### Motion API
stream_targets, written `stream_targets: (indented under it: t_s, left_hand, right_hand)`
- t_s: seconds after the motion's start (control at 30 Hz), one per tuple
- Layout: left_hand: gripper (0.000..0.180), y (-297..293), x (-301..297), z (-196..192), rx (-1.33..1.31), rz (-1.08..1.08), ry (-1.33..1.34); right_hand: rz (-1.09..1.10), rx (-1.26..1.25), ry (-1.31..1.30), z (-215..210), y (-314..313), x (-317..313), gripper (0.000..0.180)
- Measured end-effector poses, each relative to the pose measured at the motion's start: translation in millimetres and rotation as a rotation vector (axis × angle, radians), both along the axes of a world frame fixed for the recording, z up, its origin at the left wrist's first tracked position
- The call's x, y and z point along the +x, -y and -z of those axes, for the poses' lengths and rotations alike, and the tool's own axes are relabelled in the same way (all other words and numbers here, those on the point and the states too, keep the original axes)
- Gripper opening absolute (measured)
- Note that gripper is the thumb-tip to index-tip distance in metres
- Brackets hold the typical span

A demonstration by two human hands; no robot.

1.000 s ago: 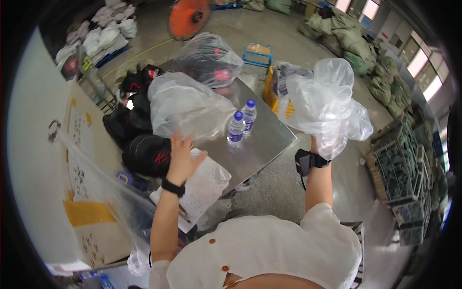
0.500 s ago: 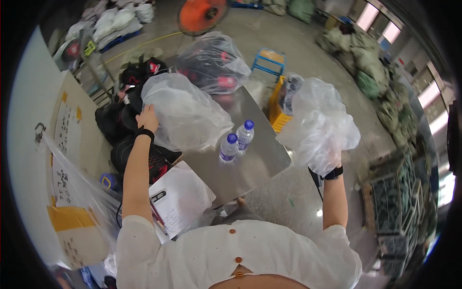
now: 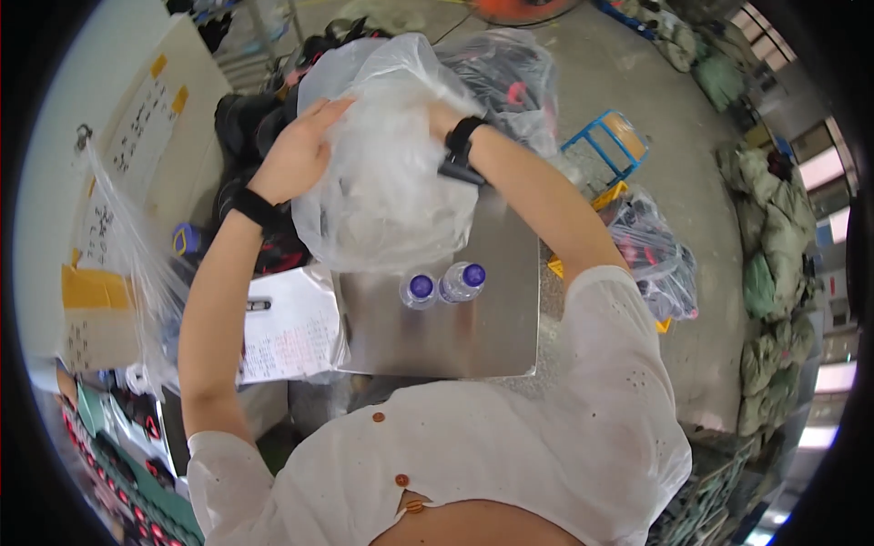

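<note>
2 bottles point(image 3: 443, 285) on the metal table point(image 3: 473, 341), plastic bag point(image 3: 382, 182) just behind, paper sheet point(image 3: 289, 328) left.

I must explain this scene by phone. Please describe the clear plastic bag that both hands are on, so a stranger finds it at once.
Find the shiny metal table in the middle. On its far end, behind two bottles with purple caps, lies the clear plastic bag, with the left hand and right hand on it. Unlike the bag of dark items beyond, it looks almost empty.

Grey concrete floor point(image 3: 637, 64), steel table point(image 3: 455, 328), seemingly bright windows point(image 3: 824, 168) at right.
</note>
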State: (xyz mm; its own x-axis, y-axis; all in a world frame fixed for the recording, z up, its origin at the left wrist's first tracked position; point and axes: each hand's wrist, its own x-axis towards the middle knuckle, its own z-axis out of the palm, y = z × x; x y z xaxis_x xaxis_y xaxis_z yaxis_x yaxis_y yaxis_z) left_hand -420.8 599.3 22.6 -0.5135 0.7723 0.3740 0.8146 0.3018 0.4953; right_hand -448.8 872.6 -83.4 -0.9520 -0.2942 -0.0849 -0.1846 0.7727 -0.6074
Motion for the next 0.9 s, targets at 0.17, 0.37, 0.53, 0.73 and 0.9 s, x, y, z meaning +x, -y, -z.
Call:
stream_targets:
  t_s: [0.17, 0.37, 0.53, 0.73, 0.9]
  left_hand:
    - [0.062, 13.4, 27.5, 35.6, -0.067, -0.027, 0.239]
    - [0.058, 38.1, 65.7, 28.5, 0.064, -0.393, 0.139]
    - [0.064, 33.3, 47.5, 74.2, -0.163, -0.434, 0.209]
    - [0.066, 31.0, 40.8, 100.1, -0.056, -0.404, 0.35]
    - [0.066, 50.4, 8.5, 185.3, -0.087, -0.382, 0.301]
  right_hand:
    - [0.164, 0.016, -0.452, 69.6, -84.1, -39.4, 0.037]
    - [0.222, 0.593, -0.468, 36.8, 44.1, -47.0, 0.059]
    - [0.029, 0.607, -0.048, 89.0, -50.2, -43.5, 0.069]
    - [-0.105, 0.136, -0.091, 17.5, 7.1, 63.2, 0.05]
    - [0.233, -0.494, -0.268, -0.2, -5.2, 243.5, 0.028]
